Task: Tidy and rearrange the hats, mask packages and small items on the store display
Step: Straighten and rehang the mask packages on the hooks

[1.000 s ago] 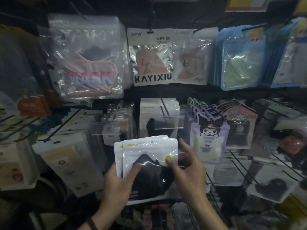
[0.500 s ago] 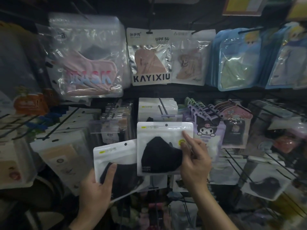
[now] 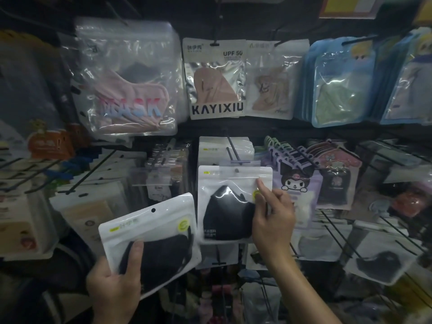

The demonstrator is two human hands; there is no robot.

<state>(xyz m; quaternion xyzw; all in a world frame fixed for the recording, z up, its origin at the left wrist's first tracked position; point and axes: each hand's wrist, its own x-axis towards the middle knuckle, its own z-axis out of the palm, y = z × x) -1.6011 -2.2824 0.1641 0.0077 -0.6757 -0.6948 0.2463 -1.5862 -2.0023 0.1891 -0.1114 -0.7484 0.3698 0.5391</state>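
Mask pack one [image 3: 230,204], white with a clear window over a black mask, sits upright at the centre hook [image 3: 232,152], its hang hole just under the hook's front bar; I cannot tell if the hole is threaded on. My right hand [image 3: 272,220] pinches its right edge, thumb beside a yellow-green round sticker, partly covered. Mask pack two [image 3: 149,242], same kind, is tilted lower left in my left hand [image 3: 114,286], thumb pressed on the front, fingers behind it.

Readable writing: "KAYIXIU" and "UPF 50" on the tan-mask pack [image 3: 216,78] above; "MASK" in pink and blue on the big clear bag [image 3: 127,78]. Both black-mask packs carry a small yellow-green tag with pale characters, too faint to read. White print on the mask in pack one: illegible. Purple pack [image 3: 295,183] to the right shows a cartoon character, no legible text.

Hard to make out: whole display is dim; left stacks [image 3: 88,197] and wire hooks at right are blurred; blue packs [image 3: 339,83] top right run off the edge.

Against 0.5 s ago: pack one has gone up towards the hook and now covers the packs hanging behind it. Pack two has tilted more and dropped slightly. One second ago both were stacked together in my hands.
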